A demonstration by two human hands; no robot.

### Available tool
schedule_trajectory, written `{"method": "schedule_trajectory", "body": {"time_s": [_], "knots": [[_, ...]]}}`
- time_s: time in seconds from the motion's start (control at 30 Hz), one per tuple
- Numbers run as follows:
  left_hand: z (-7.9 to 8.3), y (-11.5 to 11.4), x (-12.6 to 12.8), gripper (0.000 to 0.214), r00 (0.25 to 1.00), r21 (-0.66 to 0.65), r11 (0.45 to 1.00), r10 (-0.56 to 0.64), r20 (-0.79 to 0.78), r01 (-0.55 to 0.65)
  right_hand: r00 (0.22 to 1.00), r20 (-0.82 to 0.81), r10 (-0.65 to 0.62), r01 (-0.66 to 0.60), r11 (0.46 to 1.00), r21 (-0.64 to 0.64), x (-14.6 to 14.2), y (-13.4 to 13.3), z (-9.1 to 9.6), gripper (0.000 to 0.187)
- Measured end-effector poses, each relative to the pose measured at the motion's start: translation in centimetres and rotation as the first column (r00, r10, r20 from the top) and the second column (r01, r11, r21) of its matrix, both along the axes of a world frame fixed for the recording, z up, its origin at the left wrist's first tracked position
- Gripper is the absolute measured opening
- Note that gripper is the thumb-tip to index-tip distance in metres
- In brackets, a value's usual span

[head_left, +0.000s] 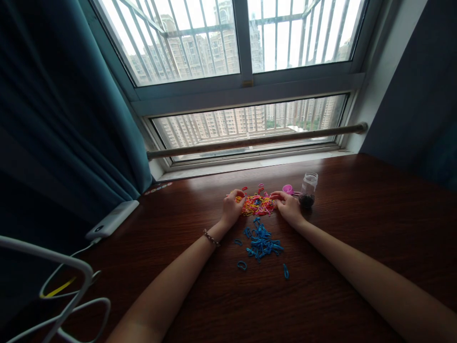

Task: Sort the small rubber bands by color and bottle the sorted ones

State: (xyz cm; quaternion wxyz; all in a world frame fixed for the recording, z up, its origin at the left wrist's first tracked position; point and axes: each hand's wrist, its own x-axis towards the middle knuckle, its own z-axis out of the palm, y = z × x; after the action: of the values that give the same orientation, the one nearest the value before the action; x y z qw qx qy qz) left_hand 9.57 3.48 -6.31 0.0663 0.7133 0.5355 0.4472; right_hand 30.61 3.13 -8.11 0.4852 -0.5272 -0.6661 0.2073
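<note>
A mixed pile of small pink, red, yellow and orange loops (257,205), like elastic bands or links, lies on the brown table, with a few blue pieces among them. At its left edge rests my left hand (233,207), fingers bent but apart, touching the loops. My right hand (288,207) lies along the right edge, fingers stretched out and tips at the pile. Neither hand visibly holds a loop. Closer to me is a heap of blue loops (263,242), between my forearms. Single blue loops (242,265) lie scattered around that heap.
Right of my right hand stands a clear jar (310,186) with dark contents. A pink cup-shaped piece (287,189) sits beside it. A white device (113,220) with a cable lies at the left, near the curtain (117,119). White tubing (46,256) crosses the lower left.
</note>
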Motion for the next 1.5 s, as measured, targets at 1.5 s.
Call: {"method": "schedule_trajectory", "body": {"time_s": [1.5], "knots": [[1.1,-3.3,1.5,0.041,0.666,-0.004,0.827,-0.456,-0.590,0.563,0.975,0.224,-0.011,-0.005,0.998,0.068,-0.3,0.2,-0.5,0.042]]}}
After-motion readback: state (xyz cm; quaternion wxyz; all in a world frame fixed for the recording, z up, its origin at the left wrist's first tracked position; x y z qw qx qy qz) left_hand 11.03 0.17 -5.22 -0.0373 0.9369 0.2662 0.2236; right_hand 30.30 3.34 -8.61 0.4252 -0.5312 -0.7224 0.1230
